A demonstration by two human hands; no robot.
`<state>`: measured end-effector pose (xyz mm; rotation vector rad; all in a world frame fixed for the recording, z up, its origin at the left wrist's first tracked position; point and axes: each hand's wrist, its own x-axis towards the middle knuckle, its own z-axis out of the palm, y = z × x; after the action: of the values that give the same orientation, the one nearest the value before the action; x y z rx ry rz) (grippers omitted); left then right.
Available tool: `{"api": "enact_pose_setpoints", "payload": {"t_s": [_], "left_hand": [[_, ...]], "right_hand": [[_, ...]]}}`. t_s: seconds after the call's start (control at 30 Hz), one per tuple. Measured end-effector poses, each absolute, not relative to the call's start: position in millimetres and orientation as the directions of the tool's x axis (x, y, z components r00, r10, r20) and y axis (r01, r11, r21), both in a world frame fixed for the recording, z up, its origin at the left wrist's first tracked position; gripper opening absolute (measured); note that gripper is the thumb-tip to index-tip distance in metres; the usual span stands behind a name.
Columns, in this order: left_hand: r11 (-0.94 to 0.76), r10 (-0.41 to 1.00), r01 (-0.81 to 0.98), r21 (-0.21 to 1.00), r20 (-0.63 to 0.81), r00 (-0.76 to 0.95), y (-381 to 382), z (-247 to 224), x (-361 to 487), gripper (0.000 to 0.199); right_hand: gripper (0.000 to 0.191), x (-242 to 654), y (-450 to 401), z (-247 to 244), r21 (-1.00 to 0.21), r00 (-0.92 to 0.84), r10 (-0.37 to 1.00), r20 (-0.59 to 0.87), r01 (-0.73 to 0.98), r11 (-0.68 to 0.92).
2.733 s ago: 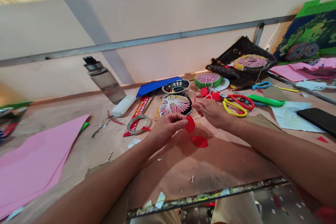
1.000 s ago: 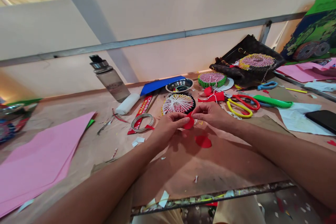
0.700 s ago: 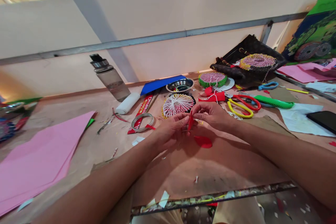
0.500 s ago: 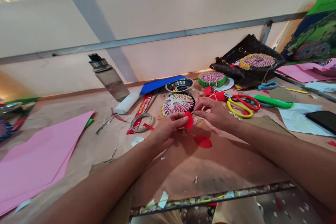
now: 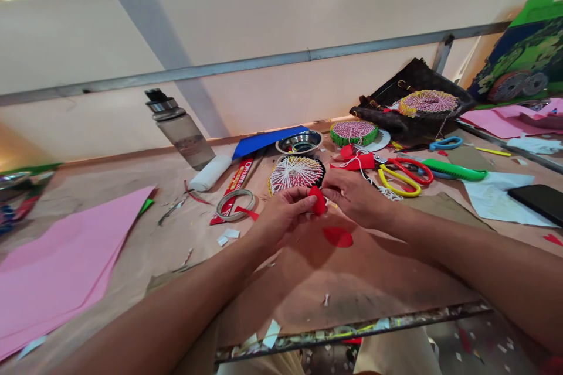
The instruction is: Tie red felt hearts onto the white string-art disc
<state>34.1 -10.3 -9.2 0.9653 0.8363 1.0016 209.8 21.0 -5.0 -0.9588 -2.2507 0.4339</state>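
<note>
Between the thumb and fingers of my left hand [image 5: 285,211] is a red petal-shaped paper piece [image 5: 317,200], held upright. My right hand [image 5: 352,193] is closed in a pinch just right of that piece. A bit of white string shows by its fingertips, but what they grip is mostly hidden. A second red petal-shaped piece [image 5: 338,237] lies flat on the table below both hands. Behind my left hand lies a round disc wound with white and red string [image 5: 297,174]. Scissors with red and yellow handles [image 5: 407,179] lie beyond my right hand.
A tape roll [image 5: 236,205], a water bottle [image 5: 180,135] and pink sheets [image 5: 74,263] are to the left. Behind are a metal bowl [image 5: 311,136], a green-edged string disc [image 5: 353,133] and a dark bag [image 5: 396,117]. At right are a green-handled tool [image 5: 457,170] and a phone [image 5: 539,204].
My right fingers have moved lower and closer against the red petal in my left hand. The petal has turned slightly. The view has shifted a little.
</note>
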Motion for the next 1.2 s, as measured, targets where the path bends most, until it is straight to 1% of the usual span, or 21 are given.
{"api": "enact_pose_setpoints", "payload": {"t_s": [0.1,0.17,0.27,0.37,0.43,0.5,0.53,0.57,0.63,0.7,0.73,0.87,0.97,1.03,1.2], "left_hand": [[0.236,0.939,-0.251,0.939,-0.154,0.307,-11.5,-8.5,33.3,0.021],[0.246,0.933,-0.228,0.942,-0.166,0.32,-11.7,-9.1,32.7,0.022],[0.242,0.921,-0.202,0.949,-0.159,0.356,-10.0,-11.5,31.7,0.022],[0.234,0.924,-0.174,0.956,-0.163,0.347,-8.0,-13.6,31.1,0.021],[0.242,0.927,-0.169,0.955,-0.176,0.333,-7.6,-13.4,31.0,0.019],[0.252,0.929,-0.184,0.95,-0.184,0.321,-7.9,-12.3,30.8,0.017],[0.258,0.931,-0.196,0.946,-0.189,0.313,-8.0,-11.9,30.4,0.017],[0.261,0.934,-0.207,0.943,-0.193,0.301,-7.9,-11.7,29.7,0.016],[0.264,0.941,-0.227,0.937,-0.198,0.276,-6.8,-12.9,27.9,0.018],[0.269,0.945,-0.243,0.932,-0.206,0.255,-4.7,-15.9,25.9,0.02],[0.27,0.947,-0.252,0.93,-0.208,0.246,-3.5,-17.7,25.0,0.022],[0.266,0.952,-0.279,0.923,-0.207,0.224,0.3,-22.6,23.7,0.022],[0.259,0.957,-0.303,0.917,-0.201,0.21,1.0,-22.9,24.3,0.023],[0.257,0.958,-0.314,0.914,-0.199,0.205,0.7,-22.3,24.8,0.024],[0.28,0.953,-0.302,0.911,-0.226,0.202,-2.7,-18.9,26.1,0.024]], "right_hand": [[0.027,210.2,23.7,-5.6,-0.491,-0.546,0.75,0.374,0.57,0.659],[0.032,210.6,25.3,-5.2,-0.505,-0.55,0.755,0.358,0.566,0.652],[0.039,210.0,25.0,-4.6,-0.563,-0.555,0.765,0.328,0.535,0.63],[0.045,208.2,23.5,-6.1,-0.617,-0.549,0.789,0.278,0.528,0.584],[0.05,209.4,24.7,-6.7,-0.677,-0.545,0.806,0.232,0.504,0.536],[0.053,215.5,29.0,-3.8,-0.723,-0.529,0.814,0.24,0.462,0.514],[0.053,220.7,32.3,-0.3,-0.721,-0.5,0.823,0.269,0.462,0.516],[0.049,227.1,35.9,4.4,-0.702,-0.451,0.838,0.306,0.488,0.519],[0.033,242.0,43.1,16.3,-0.631,-0.322,0.872,0.369,0.602,0.49],[0.016,255.8,48.3,27.5,-0.56,-0.252,0.897,0.363,0.711,0.426],[0.011,261.0,49.7,31.2,-0.528,-0.252,0.908,0.336,0.747,0.403],[0.01,263.0,49.4,27.4,-0.463,-0.366,0.915,0.17,0.79,0.402],[0.008,252.0,47.7,12.3,-0.385,-0.369,0.928,0.05,0.85,0.359],[0.014,245.9,47.9,3.5,-0.335,-0.318,0.948,0.018,0.891,0.306],[0.024,242.8,48.8,-2.3,-0.336,-0.307,0.952,-0.012,0.898,0.286]]}}
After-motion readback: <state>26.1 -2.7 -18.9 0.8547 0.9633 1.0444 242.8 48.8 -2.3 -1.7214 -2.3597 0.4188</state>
